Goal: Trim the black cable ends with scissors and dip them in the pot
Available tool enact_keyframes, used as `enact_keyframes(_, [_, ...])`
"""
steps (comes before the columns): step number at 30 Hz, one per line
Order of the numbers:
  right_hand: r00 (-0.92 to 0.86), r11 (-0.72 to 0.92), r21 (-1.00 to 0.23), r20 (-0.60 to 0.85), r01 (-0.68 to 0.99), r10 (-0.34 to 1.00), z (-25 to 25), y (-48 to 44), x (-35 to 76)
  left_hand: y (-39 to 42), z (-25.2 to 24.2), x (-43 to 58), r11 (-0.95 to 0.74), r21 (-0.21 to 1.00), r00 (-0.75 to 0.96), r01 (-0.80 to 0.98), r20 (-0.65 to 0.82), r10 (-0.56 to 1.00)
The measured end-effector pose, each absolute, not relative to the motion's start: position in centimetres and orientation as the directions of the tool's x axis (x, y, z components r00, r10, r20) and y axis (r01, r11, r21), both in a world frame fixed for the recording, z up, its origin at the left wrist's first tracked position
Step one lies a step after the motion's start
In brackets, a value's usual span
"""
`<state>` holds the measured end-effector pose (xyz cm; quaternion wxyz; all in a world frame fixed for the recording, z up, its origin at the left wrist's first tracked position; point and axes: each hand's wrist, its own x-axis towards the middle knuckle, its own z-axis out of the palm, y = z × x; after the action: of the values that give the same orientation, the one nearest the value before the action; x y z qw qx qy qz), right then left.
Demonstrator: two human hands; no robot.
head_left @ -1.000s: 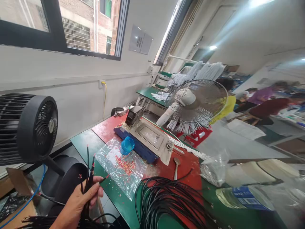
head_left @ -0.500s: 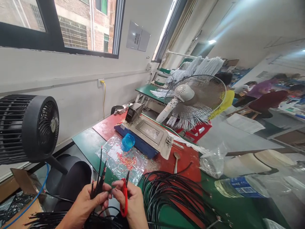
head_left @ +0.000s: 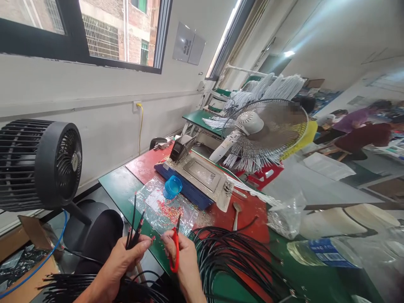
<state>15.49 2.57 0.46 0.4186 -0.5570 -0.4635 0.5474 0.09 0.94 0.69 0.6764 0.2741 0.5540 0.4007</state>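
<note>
My left hand [head_left: 128, 256] is closed round several black cables [head_left: 135, 235] whose upper ends show red tips. At its thumb and fingertip there is a small reddish bit, too small to name. My right hand [head_left: 183, 252] grips red-handled scissors [head_left: 175, 252], their dark blades pointing up. The fingertips of the two hands are a short way apart. Below the left forearm lies a bundle of black cables [head_left: 69, 286] with stripped-looking ends. A large coil of black cable [head_left: 227, 252] rests on the table to the right of my right hand.
A plastic bag [head_left: 142, 198] with scattered red and yellow bits [head_left: 170, 210] lies ahead, beside a blue cup [head_left: 172, 187]. Behind it stands a beige and blue machine [head_left: 198, 172]. A spoon [head_left: 235, 214], a plastic bottle [head_left: 322, 253] and two fans [head_left: 57, 164] are around. People sit far right.
My hands have drawn apart; my right hand with the scissors has moved right. The view has shifted slightly, so the scene sits a little further right.
</note>
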Motion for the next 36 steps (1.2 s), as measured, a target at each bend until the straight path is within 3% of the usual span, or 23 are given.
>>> enact_keyframes(5, [-0.163, 0.020, -0.899, -0.058, 0.437, 0.985, 0.1, 0.8, 16.8, 1.3, 1.1, -0.1, 0.507, 0.817, 0.023, -0.274, -0.521, 0.853])
enact_keyframes(11, [-0.251, 0.128, -0.807, -0.025, 0.577, 0.968, -1.9, -0.6, 16.0, 1.6, 0.9, 0.3, 0.520, 0.807, 0.014, -0.278, -0.538, 0.843])
enact_keyframes(18, [-0.236, 0.162, -0.749, 0.008, 0.643, 0.972, -2.1, -0.3, 16.1, 1.7, 0.3, 0.3, 0.493, 0.845, 0.012, -0.208, -0.501, 0.865])
enact_keyframes(25, [-0.245, 0.088, -0.718, -0.117, 0.690, 0.962, -1.4, 0.2, 16.4, 2.2, 0.2, 0.3, 0.443, 0.891, -0.023, -0.100, -0.447, 0.894])
enact_keyframes(30, [-0.198, 0.048, -0.724, -0.124, 0.688, 0.972, -2.2, 0.4, 16.4, 2.7, -0.2, 0.4, 0.434, 0.899, -0.026, -0.054, -0.436, 0.900])
enact_keyframes(33, [-0.173, 0.000, -0.776, -0.141, 0.630, 0.975, -2.9, 0.5, 16.5, 2.6, -0.6, 0.3, 0.458, 0.885, 0.034, -0.078, -0.457, 0.889])
enact_keyframes(36, [-0.135, -0.151, -0.890, -0.229, 0.430, 0.964, -3.1, 0.9, 16.4, 2.4, -0.8, 0.1, 0.472, 0.876, 0.102, -0.105, -0.462, 0.881])
